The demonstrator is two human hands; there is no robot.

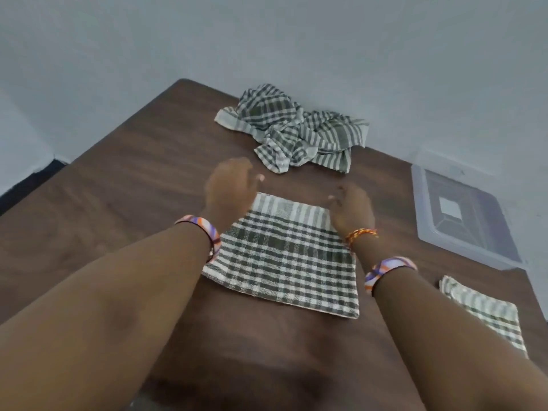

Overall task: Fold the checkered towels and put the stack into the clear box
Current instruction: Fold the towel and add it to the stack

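A folded checkered towel [284, 259] lies flat on the brown table [118, 203] in front of me. My left hand [229, 185] hovers over its far left corner, blurred, fingers relaxed and holding nothing. My right hand [351, 207] hangs above its far right corner, fingers loosely bent and holding nothing. A crumpled heap of checkered towels [296, 129] sits at the back against the wall. Another folded checkered towel [486, 312] lies at the right edge. The clear box [462, 212] stands at the right with nothing inside.
A pale wall runs right behind the heap and the box. The table's left edge drops to a dark floor [29, 182]. Bare wood shows left of the folded towel and near me.
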